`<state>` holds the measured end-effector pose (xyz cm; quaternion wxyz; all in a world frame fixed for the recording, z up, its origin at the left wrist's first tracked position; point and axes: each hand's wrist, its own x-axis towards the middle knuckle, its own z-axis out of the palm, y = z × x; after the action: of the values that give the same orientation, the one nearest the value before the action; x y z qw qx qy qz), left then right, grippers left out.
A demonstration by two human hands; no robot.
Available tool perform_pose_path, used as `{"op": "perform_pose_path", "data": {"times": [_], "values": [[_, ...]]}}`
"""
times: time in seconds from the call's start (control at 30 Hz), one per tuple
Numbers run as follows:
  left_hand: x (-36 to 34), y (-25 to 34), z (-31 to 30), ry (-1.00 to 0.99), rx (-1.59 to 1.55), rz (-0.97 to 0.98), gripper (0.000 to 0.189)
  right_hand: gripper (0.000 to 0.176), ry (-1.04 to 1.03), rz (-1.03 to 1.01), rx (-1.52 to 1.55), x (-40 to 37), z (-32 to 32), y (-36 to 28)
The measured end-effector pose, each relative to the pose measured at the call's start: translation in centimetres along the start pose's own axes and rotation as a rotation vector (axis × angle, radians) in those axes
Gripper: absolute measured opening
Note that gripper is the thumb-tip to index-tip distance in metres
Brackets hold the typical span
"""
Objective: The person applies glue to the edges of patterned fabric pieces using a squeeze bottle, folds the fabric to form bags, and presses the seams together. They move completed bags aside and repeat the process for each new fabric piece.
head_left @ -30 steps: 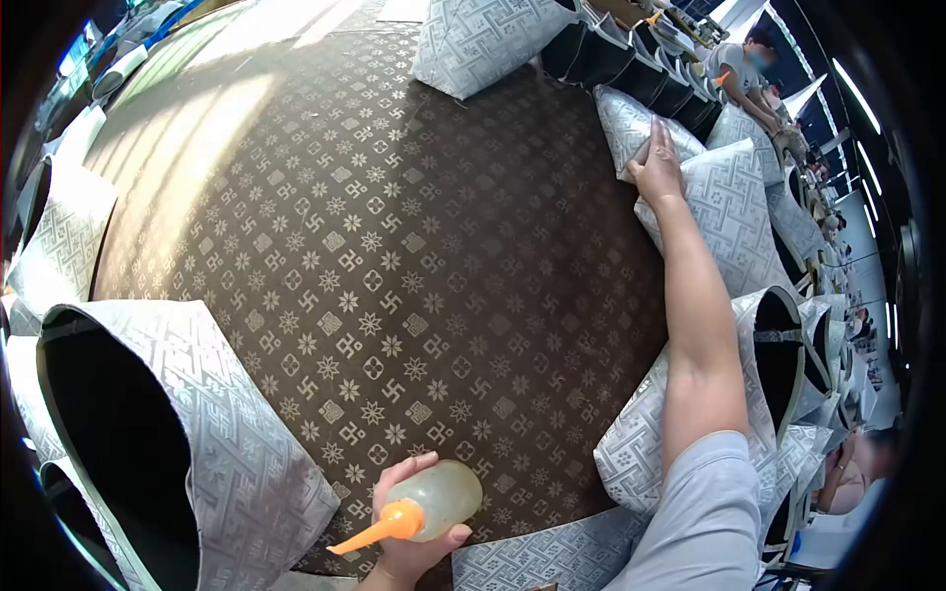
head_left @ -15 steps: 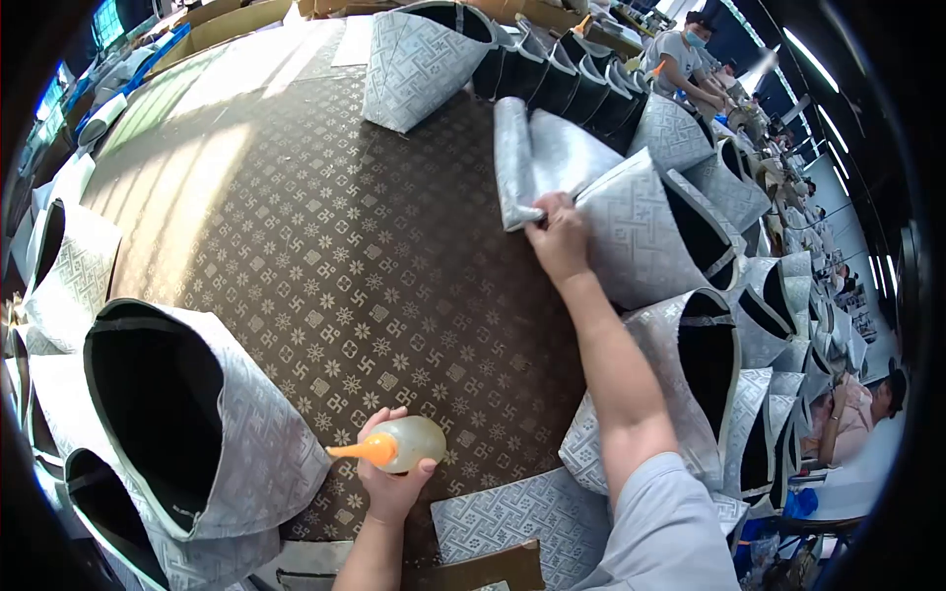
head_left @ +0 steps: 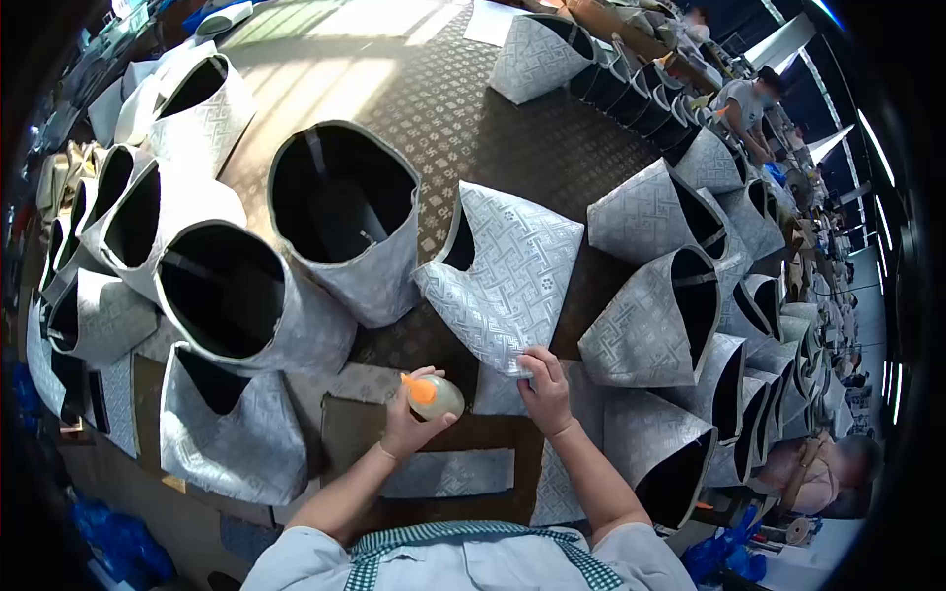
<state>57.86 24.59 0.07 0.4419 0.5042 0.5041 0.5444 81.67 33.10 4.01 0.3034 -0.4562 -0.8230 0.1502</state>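
My left hand [head_left: 412,422] grips a clear squeeze bottle [head_left: 434,396] with an orange nozzle, held just above the table's near edge. My right hand [head_left: 545,391] pinches the lower corner of a silver patterned fabric piece [head_left: 507,276], folded into a cone with a black lining, lying on the brown patterned table [head_left: 443,108]. The bottle's nozzle sits a short way left of that corner.
Several open silver cones with black insides stand at the left [head_left: 340,212] and along the right edge [head_left: 655,315]. Flat silver strips [head_left: 448,473] lie at the near edge. Other people [head_left: 744,103] work further along the table at the upper right.
My right hand has drawn the silver piece from the far right row toward me. My left hand with the bottle moved up beside it. My view shifted back and left, showing more cones.
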Motion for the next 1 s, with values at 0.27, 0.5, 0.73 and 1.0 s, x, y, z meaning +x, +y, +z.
{"op": "perform_pose_path", "data": {"times": [0.27,0.5,0.73,1.0], "values": [[-7.8,4.6,-3.6,0.025,-0.072,-0.124,0.077,0.058,0.07,0.211,-0.152,-4.3,-0.9,-3.6],[-12.8,9.2,-4.6,-0.012,-0.055,-0.113,0.078,0.03,0.227,0.011,0.093,-3.9,-6.1,-6.4],[-20.8,12.2,-6.4,0.1,-0.077,-0.122,0.081,0.019,0.04,-0.04,0.496,-6.7,-14.7,-13.3],[-26.6,15.7,-7.6,0.153,-0.003,-0.106,0.084,0.015,-0.126,-0.39,0.748,-5.8,-11.3,-19.9]]}}
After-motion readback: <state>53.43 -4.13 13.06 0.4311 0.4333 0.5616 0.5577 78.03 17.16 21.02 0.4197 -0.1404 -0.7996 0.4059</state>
